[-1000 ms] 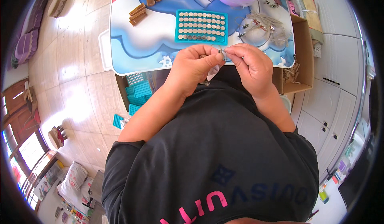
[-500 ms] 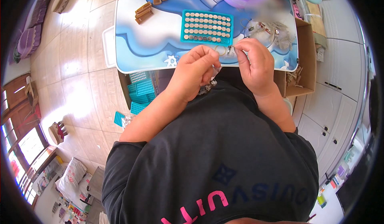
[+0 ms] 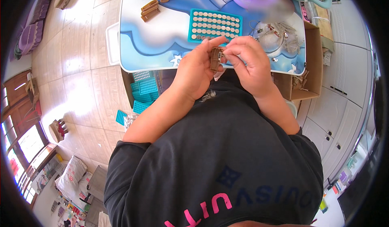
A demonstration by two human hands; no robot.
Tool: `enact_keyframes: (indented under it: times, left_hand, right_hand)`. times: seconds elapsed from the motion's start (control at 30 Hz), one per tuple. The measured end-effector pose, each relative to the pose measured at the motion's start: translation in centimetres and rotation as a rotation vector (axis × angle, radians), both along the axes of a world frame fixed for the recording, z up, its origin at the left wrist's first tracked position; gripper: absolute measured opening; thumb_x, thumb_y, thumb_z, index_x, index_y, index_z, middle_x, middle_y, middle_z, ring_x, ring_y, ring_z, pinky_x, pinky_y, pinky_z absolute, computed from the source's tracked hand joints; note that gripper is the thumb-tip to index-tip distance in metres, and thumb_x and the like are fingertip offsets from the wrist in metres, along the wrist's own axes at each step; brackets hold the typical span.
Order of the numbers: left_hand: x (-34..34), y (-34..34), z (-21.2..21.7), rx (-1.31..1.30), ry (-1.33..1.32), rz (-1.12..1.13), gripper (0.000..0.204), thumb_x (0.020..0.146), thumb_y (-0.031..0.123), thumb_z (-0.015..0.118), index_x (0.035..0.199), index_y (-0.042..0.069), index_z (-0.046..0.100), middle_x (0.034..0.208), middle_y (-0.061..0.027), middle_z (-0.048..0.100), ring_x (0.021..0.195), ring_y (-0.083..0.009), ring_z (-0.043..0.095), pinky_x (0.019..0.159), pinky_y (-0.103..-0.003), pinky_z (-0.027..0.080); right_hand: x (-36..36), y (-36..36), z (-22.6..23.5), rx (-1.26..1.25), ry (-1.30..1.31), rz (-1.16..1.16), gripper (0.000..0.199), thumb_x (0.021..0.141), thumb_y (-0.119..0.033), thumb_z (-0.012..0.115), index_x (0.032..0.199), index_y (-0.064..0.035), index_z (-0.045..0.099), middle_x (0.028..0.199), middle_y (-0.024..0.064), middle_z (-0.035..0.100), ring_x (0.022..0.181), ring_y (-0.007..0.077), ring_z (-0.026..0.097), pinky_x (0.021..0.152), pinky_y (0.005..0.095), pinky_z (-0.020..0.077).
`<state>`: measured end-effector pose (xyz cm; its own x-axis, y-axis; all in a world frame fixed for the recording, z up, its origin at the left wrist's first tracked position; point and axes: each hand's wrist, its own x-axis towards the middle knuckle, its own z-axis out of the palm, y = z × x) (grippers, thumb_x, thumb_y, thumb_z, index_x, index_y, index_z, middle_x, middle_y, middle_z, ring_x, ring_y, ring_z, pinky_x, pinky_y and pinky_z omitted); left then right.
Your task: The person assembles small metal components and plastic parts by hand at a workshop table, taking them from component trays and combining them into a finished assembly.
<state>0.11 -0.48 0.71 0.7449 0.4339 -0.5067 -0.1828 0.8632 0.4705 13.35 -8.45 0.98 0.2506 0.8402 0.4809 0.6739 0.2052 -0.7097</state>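
You're now pinching a small brown plastic housing upright between left hand and right hand, centre-top of frame, just below the teal button-cell tray. A second ago it wasn't showing between your fingers; looks like you're fitting something into it.

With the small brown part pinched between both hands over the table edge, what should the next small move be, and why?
Probably a small press by the right hand to seat whatever its fingertips hold against the brown part. The left hand braces that part upright, the right fingertips already touch its side, and the teal tray of round cells lies just beyond. What is being fitted is too small to tell.
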Motion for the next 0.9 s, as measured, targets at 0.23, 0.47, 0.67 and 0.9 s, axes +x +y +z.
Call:
enact_keyframes:
  times: [0.23, 0.47, 0.67, 0.9]
  left_hand:
    - [0.0, 0.2, 0.0, 0.089, 0.001, -0.019, 0.043, 0.096, 0.024, 0.032, 0.128, -0.003, 0.043, 0.112, -0.0072, 0.055, 0.092, -0.0148, 0.052, 0.078, -0.029, 0.041]
    - [-0.1, 0.3, -0.5, 0.063, -0.03, -0.001, 0.039, 0.096, 0.016, 0.04, 0.13, -0.003, 0.04, 0.102, -0.007, 0.057, 0.088, -0.0124, 0.054, 0.076, -0.027, 0.044]
    - [0.0, 0.6, -0.3, 0.134, 0.088, -0.027, 0.034, 0.095, 0.008, 0.041, 0.127, -0.005, 0.043, 0.102, -0.0087, 0.057, 0.084, -0.013, 0.057, 0.071, -0.025, 0.047]
    - [0.3, 1.3, -0.8, 0.256, 0.119, 0.163, 0.026, 0.092, 0.006, 0.048, 0.115, -0.005, 0.049, 0.103, -0.0133, 0.059, 0.091, -0.0196, 0.06, 0.08, -0.032, 0.052]
  right_hand:
    - [0.0, 1.0, -0.6, -0.004, -0.171, -0.071, 0.011, 0.069, -0.007, 0.067, 0.077, -0.0054, 0.06, 0.081, 0.0046, 0.059, 0.075, 0.0241, 0.057, 0.064, 0.035, 0.0421]
    - [0.4, 1.3, 0.2, -0.038, -0.296, -0.026, 0.011, 0.07, -0.004, 0.067, 0.08, -0.0051, 0.061, 0.084, 0.0057, 0.059, 0.076, 0.024, 0.057, 0.066, 0.0332, 0.0427]
    - [0.4, 1.6, 0.3, -0.107, -0.285, 0.003, 0.011, 0.07, -0.002, 0.067, 0.079, -0.005, 0.061, 0.083, 0.0066, 0.059, 0.077, 0.0257, 0.057, 0.067, 0.0339, 0.0434]
    - [-1.3, 0.8, -0.1, -0.183, 0.142, -0.098, 0.042, 0.069, -0.023, 0.075, 0.098, -0.0048, 0.052, 0.083, 0.0075, 0.059, 0.076, 0.0238, 0.059, 0.066, 0.0329, 0.0475]
